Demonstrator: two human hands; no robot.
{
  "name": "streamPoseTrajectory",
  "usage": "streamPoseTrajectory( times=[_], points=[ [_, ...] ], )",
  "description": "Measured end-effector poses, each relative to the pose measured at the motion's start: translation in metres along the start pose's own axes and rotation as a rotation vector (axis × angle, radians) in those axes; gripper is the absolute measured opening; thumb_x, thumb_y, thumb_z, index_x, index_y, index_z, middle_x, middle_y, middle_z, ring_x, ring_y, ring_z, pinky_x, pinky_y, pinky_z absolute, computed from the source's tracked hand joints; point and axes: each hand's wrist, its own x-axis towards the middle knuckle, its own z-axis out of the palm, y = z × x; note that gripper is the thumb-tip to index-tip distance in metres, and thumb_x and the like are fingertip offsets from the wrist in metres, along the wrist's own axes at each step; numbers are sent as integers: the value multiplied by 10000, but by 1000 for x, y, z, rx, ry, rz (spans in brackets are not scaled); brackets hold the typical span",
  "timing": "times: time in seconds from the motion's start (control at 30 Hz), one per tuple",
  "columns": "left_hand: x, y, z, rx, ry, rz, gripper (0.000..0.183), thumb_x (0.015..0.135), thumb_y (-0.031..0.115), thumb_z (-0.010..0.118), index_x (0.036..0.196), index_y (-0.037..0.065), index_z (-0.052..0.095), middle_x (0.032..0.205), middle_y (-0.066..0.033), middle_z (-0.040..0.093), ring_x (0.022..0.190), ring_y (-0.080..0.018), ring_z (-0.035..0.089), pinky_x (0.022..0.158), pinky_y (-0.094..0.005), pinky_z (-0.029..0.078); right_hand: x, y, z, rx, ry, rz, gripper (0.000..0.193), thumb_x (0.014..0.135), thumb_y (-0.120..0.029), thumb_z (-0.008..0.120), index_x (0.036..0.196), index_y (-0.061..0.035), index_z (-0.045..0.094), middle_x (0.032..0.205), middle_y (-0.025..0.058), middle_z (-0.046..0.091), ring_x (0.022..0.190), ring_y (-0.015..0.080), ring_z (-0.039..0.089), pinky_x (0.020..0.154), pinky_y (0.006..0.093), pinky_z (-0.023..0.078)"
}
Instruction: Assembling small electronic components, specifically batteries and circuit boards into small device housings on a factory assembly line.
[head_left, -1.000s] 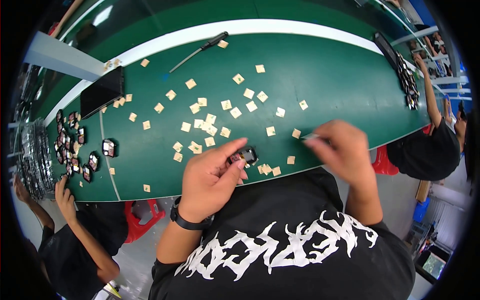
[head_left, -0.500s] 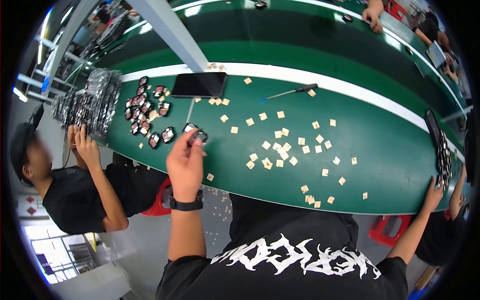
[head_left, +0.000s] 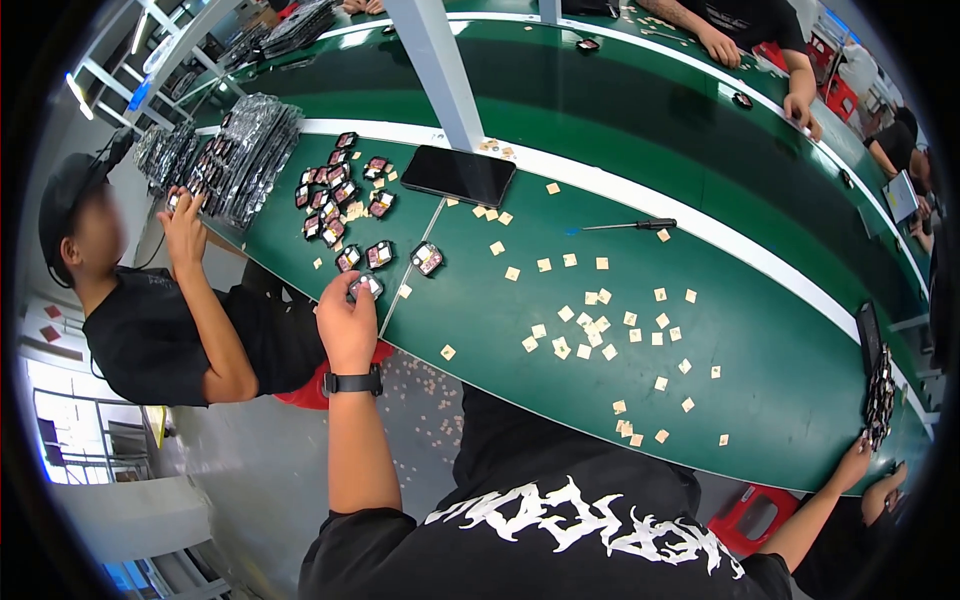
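At the table's near left edge, my left hand [head_left: 350,325], with a black band on its wrist, closes its fingers on a small black module [head_left: 367,284] with a pale face. Just beyond it lie a single black module [head_left: 427,259] and, to the left, a loose cluster of similar modules [head_left: 328,190] with reddish and white faces. Far to the right, my right hand [head_left: 852,462] is at the near end of a packed row of small dark parts [head_left: 880,405]. Its fingers look curled; what they hold is too small to make out.
Many small cream square pieces [head_left: 597,325] lie scattered across the green table [head_left: 780,330]. A black flat tablet-like device [head_left: 458,177] and a screwdriver [head_left: 630,225] lie near the white rear ledge. A grey post [head_left: 435,70] rises behind. A co-worker [head_left: 150,310] sits left beside stacked silvery trays [head_left: 245,160].
My left hand has moved left and toward the table's near edge, with a module in its fingers. A module now lies uncovered beyond it. The whole view has shifted and turned.
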Motion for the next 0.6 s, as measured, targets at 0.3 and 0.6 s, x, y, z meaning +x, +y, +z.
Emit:
streamPoseTrajectory(
  times=[0.3, 0.6],
  points=[
    [-14, 31, 0, 246, 100, 267, 281, 915, 125, 687, 1159, -14, 680, 1099, -193, 642, 940, -372, 664, 814, -429, 548, -23, 8, -7, 168, 105, 34, 426, 1012, -378, 615, 1188, -1, 710, 1085, 179, 745, 972, 301, 711, 863, 381, 523],
    [-31, 85, 13, -1, 148, 398, 268, 965, 106, 660, 1202, -19, 660, 1176, -165, 628, 824, -241, 601, 680, -322, 504, -52, -16, -72, 661, 274, -55, 212, 942, -171, 751, 1034, 19, 725, 938, 62, 731, 875, 130, 660, 822, 269, 521]
  ],
)
